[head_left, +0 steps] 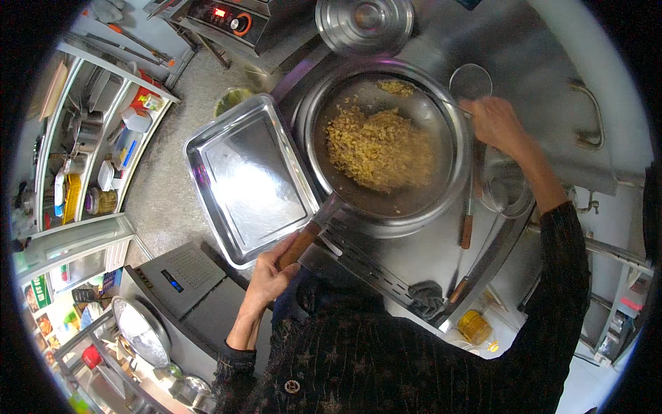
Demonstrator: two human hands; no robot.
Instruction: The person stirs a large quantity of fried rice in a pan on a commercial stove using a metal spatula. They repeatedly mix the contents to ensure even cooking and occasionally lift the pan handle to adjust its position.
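My left hand grips the wooden handle of a steel wok. The wok rests in a round metal ring on the cooktop. A mound of crumbly yellow food fills its middle, blurred at the right side. My right hand, slightly blurred, is closed around a thin metal utensil over the wok's right rim. Most of that utensil cannot be made out. A small clump of the food lies apart near the far rim. Against the wok's left side is a shiny rectangular metal tray, with nothing in it.
A round metal lid lies beyond the wok. Right of it are a wire strainer, a wooden-handled utensil and a metal bowl. A dark cloth lies at the front edge, near a bottle of yellow oil. Shelves stand left.
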